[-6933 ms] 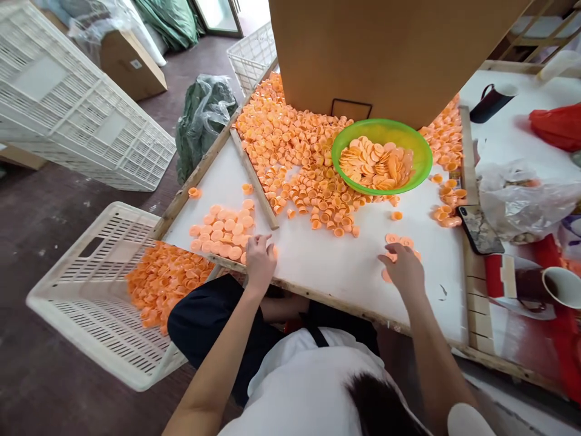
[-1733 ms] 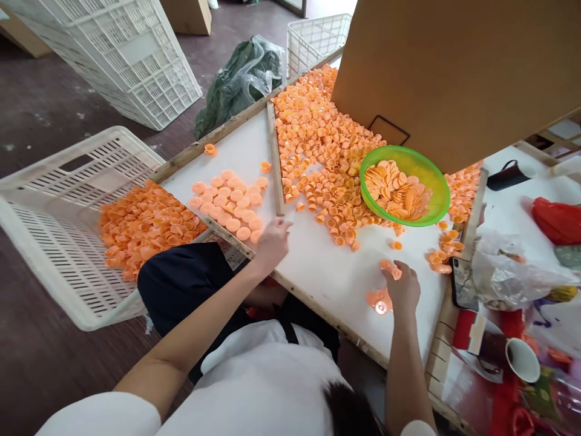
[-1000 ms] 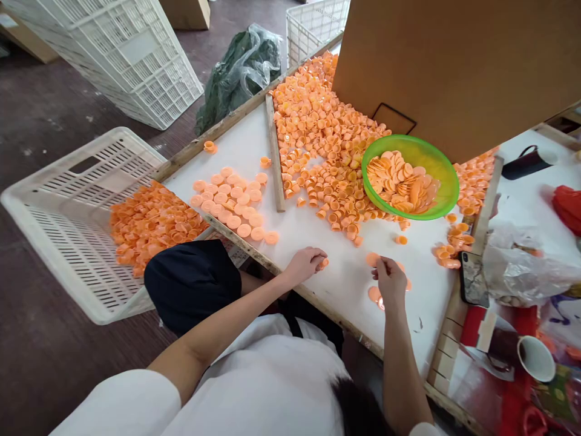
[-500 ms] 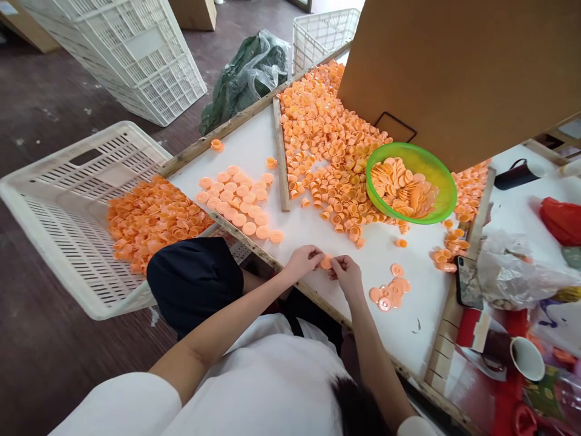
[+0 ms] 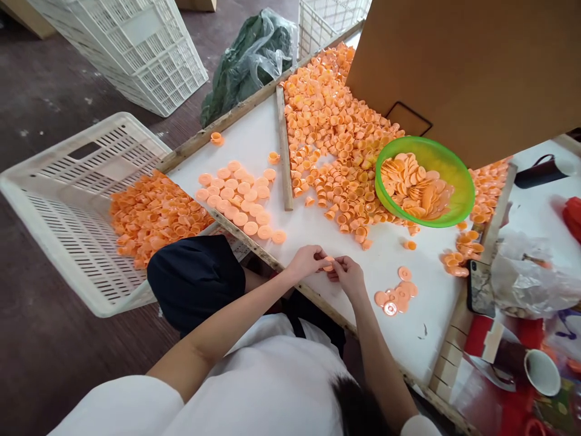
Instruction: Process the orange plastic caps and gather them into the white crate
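Note:
Both hands meet low over the white tabletop (image 5: 313, 221), close to its wooden front edge. Between their fingertips is a small orange plastic disc (image 5: 328, 263). My left hand (image 5: 307, 262) pinches it from the left, and my right hand (image 5: 349, 277) grips its right side; the fingers partly cover it. To the right of my hands lies a small overlapping group of orange discs (image 5: 401, 295). More round orange pieces (image 5: 241, 220) are spread on the table to the left. Beyond my hands is a heap of small orange cups (image 5: 327, 115).
A green bowl (image 5: 470, 184) of discs stands by the heap, before a large cardboard box (image 5: 454, 72). A wooden strip (image 5: 285, 151) divides the tabletop. A white crate (image 5: 59, 200) with orange parts sits at left. A phone (image 5: 481, 287) and mug (image 5: 542, 372) are at right.
The fingertips have drawn closer together around the disc, which now looks more tilted. The camera view has shifted slightly, and the table pieces appear unmoved.

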`<state>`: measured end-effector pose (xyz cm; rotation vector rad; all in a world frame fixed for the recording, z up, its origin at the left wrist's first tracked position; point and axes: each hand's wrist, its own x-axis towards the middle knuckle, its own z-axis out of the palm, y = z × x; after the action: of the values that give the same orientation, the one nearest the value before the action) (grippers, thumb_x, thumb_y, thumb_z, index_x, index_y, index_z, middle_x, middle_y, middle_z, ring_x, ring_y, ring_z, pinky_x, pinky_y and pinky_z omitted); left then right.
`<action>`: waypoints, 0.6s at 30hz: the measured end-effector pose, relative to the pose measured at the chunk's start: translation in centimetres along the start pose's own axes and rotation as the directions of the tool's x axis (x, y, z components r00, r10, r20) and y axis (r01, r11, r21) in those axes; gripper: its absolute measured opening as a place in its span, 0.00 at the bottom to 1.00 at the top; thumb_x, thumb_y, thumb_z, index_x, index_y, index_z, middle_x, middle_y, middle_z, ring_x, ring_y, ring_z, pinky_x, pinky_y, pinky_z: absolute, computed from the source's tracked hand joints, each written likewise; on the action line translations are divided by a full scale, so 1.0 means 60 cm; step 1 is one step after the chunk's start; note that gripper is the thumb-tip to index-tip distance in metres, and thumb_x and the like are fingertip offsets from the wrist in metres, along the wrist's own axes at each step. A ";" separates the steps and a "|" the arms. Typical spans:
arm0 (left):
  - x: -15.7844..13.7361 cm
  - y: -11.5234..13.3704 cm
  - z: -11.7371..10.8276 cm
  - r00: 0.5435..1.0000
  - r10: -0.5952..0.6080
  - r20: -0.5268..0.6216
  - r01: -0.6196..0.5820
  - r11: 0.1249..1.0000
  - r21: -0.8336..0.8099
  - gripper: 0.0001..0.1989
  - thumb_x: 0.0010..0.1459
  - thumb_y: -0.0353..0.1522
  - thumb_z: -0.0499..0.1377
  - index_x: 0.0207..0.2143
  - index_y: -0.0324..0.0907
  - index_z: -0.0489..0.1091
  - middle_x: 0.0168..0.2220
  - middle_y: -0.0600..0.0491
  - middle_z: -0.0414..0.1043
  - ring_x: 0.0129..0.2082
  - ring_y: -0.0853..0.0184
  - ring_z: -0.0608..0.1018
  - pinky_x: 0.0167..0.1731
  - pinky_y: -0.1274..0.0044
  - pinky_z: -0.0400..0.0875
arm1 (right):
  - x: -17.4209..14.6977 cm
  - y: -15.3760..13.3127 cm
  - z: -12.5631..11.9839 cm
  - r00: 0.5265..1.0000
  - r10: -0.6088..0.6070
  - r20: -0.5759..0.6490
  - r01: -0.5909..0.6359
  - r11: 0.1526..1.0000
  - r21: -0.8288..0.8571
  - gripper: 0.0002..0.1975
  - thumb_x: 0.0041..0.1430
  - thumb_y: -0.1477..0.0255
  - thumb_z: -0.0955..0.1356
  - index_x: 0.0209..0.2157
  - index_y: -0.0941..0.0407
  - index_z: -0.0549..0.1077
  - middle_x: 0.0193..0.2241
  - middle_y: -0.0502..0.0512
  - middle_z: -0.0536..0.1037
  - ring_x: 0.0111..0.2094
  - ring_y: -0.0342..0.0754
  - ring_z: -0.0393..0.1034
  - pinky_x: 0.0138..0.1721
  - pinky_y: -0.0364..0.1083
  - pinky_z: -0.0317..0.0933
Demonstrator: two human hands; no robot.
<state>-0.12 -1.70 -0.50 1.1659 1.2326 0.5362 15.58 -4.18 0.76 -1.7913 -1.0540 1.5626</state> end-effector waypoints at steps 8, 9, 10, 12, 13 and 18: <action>0.022 0.018 -0.005 0.996 -0.086 0.004 0.083 0.980 0.183 0.11 0.47 0.38 0.60 0.26 0.38 0.70 0.20 0.54 0.71 0.19 0.71 0.71 0.21 0.80 0.63 | 0.029 -0.010 -0.013 0.981 0.172 0.094 -0.170 0.985 -0.023 0.12 0.48 0.65 0.71 0.27 0.55 0.66 0.22 0.53 0.78 0.21 0.48 0.74 0.22 0.45 0.69; 0.025 0.019 -0.006 0.995 -0.095 0.012 0.091 0.976 0.197 0.10 0.47 0.37 0.60 0.26 0.38 0.70 0.20 0.54 0.71 0.18 0.71 0.71 0.20 0.79 0.63 | 0.032 -0.012 -0.015 0.978 0.181 0.107 -0.179 0.983 -0.026 0.13 0.48 0.64 0.72 0.27 0.55 0.65 0.21 0.53 0.77 0.21 0.47 0.73 0.22 0.45 0.68; 0.026 0.020 -0.007 0.995 -0.100 0.020 0.094 0.974 0.205 0.09 0.46 0.36 0.61 0.27 0.38 0.70 0.20 0.54 0.71 0.18 0.71 0.71 0.20 0.79 0.63 | 0.032 -0.013 -0.018 0.977 0.180 0.118 -0.179 0.984 -0.026 0.13 0.47 0.64 0.72 0.27 0.55 0.65 0.21 0.53 0.77 0.21 0.47 0.73 0.22 0.44 0.68; 0.026 0.021 -0.009 0.994 -0.101 0.031 0.093 0.975 0.202 0.09 0.46 0.36 0.61 0.27 0.39 0.71 0.20 0.54 0.71 0.18 0.71 0.71 0.20 0.80 0.63 | 0.028 -0.017 -0.022 0.977 0.155 0.144 -0.154 0.988 -0.021 0.14 0.48 0.62 0.71 0.29 0.56 0.66 0.23 0.53 0.78 0.23 0.47 0.74 0.24 0.45 0.69; 0.025 0.021 -0.009 0.994 -0.100 0.031 0.092 0.976 0.196 0.09 0.46 0.36 0.60 0.27 0.39 0.71 0.20 0.54 0.71 0.18 0.71 0.71 0.20 0.80 0.63 | 0.024 -0.019 -0.024 0.977 0.135 0.164 -0.134 0.991 -0.017 0.14 0.50 0.61 0.70 0.30 0.56 0.67 0.24 0.54 0.78 0.24 0.46 0.74 0.26 0.45 0.69; 0.016 0.020 -0.008 0.997 -0.081 0.019 0.076 0.982 0.174 0.10 0.47 0.37 0.60 0.28 0.39 0.72 0.21 0.54 0.72 0.19 0.72 0.71 0.20 0.80 0.63 | 0.008 -0.022 -0.017 0.984 0.035 0.173 -0.012 0.991 -0.132 0.15 0.49 0.60 0.70 0.33 0.55 0.66 0.26 0.54 0.79 0.28 0.47 0.74 0.29 0.45 0.68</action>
<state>0.02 -0.23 0.21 1.2598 1.3169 0.3594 16.32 -2.98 1.74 -1.7823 -1.2471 1.7262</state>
